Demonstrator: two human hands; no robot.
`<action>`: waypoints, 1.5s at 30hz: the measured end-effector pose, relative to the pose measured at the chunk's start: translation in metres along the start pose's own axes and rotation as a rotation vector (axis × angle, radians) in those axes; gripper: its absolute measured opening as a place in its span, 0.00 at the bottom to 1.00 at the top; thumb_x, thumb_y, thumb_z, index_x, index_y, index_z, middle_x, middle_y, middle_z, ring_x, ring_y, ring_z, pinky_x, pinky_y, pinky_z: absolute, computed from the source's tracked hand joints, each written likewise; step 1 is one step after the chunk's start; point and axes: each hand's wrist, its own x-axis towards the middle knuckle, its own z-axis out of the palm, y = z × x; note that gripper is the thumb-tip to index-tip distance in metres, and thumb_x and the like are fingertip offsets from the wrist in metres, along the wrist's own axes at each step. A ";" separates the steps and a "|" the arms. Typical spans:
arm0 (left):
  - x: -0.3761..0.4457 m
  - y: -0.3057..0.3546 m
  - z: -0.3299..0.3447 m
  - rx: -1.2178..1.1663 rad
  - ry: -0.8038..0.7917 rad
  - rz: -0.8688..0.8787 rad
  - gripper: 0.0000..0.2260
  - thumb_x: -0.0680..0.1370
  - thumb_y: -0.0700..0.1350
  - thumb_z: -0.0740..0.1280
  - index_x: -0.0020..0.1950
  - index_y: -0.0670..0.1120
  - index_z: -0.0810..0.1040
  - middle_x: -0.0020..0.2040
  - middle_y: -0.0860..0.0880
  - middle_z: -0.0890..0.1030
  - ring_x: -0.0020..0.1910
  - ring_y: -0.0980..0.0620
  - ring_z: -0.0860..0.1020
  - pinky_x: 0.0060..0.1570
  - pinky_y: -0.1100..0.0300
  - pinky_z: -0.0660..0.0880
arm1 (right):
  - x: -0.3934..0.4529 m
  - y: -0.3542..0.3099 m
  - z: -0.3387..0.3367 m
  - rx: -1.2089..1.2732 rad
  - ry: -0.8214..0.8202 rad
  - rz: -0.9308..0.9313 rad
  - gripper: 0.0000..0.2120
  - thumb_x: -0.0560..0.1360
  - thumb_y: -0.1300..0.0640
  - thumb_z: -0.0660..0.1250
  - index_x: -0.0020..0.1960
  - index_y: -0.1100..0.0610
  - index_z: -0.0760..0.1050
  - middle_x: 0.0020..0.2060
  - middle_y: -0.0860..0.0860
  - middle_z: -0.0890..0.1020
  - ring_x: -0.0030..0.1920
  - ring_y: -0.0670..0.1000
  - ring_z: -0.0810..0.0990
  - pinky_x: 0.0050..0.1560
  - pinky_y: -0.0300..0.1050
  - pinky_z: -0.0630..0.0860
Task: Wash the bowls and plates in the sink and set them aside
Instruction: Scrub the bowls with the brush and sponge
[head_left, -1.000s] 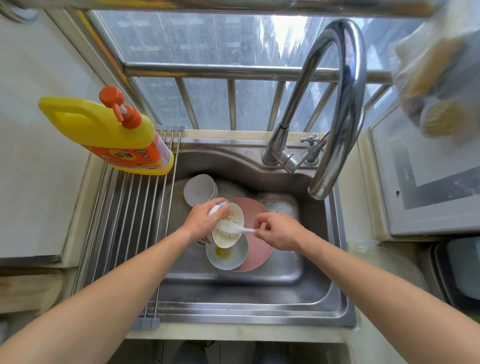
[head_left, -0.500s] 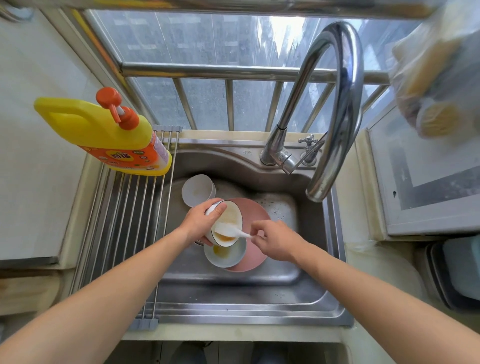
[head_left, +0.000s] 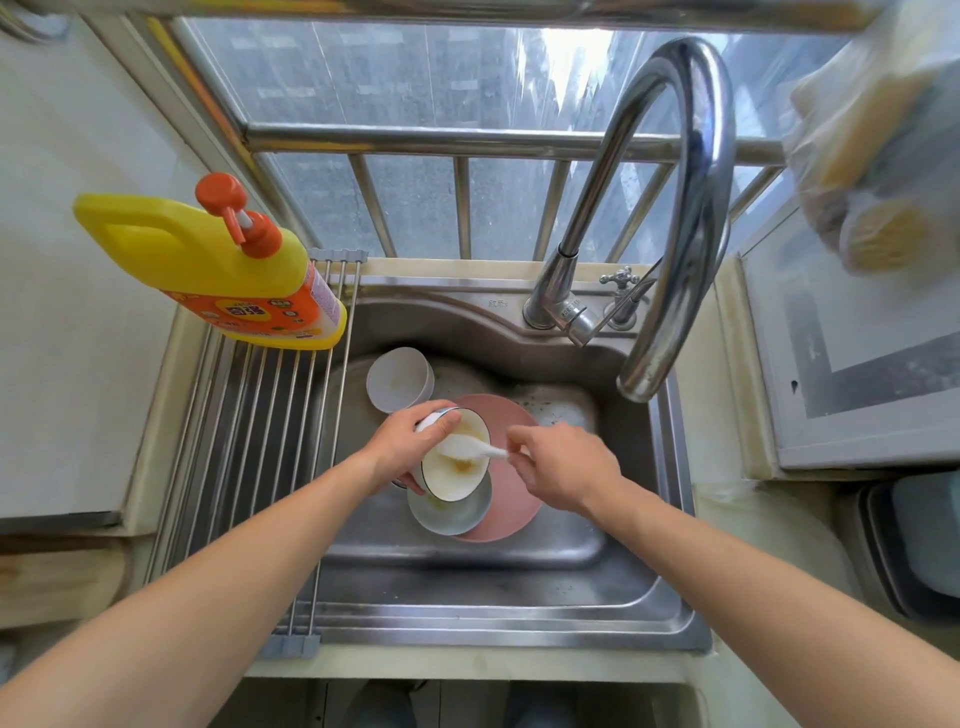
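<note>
Mid-sink (head_left: 519, 597) | left hand (head_left: 402, 447) grips tilted bowl (head_left: 457, 475) | right hand (head_left: 563, 467) pinches spoon (head_left: 470, 448) | scrape residue downward, bowl steady

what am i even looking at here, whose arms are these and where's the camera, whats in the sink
There is no machine here: these are a person's two bare arms, filmed by one wide-angle camera worn on their head, looking forward and down. That is why the arms enter from the bottom and the edges look bent.

Below is a steel sink with a tall curved tap over it, in front of a window. The left hand grips a white bowl, tilted on its side. The right hand pinches the handle of a white spoon that reaches into that bowl, which has yellowish remains inside.

Under them lie a grey bowl on a pink plate, and another white bowl behind. To the left, a yellow soap bottle stands on a metal drying rack.
</note>
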 end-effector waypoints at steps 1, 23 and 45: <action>0.000 0.001 0.000 0.003 -0.004 -0.002 0.14 0.78 0.64 0.66 0.61 0.63 0.79 0.59 0.52 0.80 0.55 0.46 0.80 0.34 0.41 0.83 | 0.001 -0.001 -0.002 -0.166 0.110 -0.108 0.03 0.78 0.54 0.64 0.51 0.48 0.72 0.37 0.52 0.80 0.35 0.60 0.75 0.28 0.46 0.63; -0.003 0.000 -0.001 0.033 -0.001 -0.016 0.16 0.76 0.66 0.67 0.61 0.62 0.80 0.59 0.51 0.80 0.56 0.45 0.80 0.33 0.41 0.83 | -0.009 0.004 0.001 0.451 -0.251 0.198 0.06 0.81 0.49 0.63 0.48 0.49 0.75 0.36 0.49 0.79 0.34 0.53 0.75 0.30 0.42 0.66; -0.004 0.009 -0.001 -0.037 -0.001 -0.095 0.18 0.76 0.43 0.63 0.61 0.61 0.81 0.57 0.48 0.82 0.53 0.42 0.83 0.38 0.41 0.83 | -0.014 -0.001 -0.005 0.885 -0.528 0.367 0.04 0.80 0.57 0.59 0.49 0.56 0.72 0.34 0.52 0.74 0.26 0.49 0.62 0.23 0.36 0.57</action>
